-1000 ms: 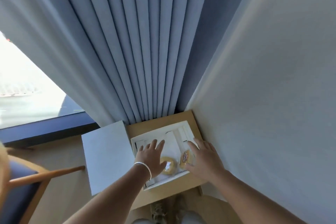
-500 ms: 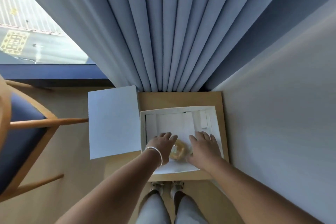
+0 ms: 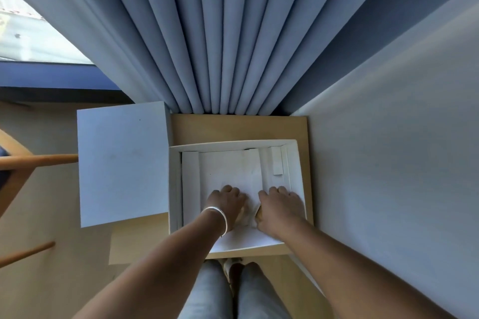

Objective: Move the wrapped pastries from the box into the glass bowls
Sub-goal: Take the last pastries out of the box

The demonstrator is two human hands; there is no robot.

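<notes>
Both hands cup pastries inside the box on a wooden table by curtains.

Open white box holds a mostly-hidden golden pastry

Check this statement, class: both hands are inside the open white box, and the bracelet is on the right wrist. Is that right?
Not quite. The head view shows the bracelet on the left wrist, not the right. Both the left hand and right hand are indeed inside the open white box.
</notes>
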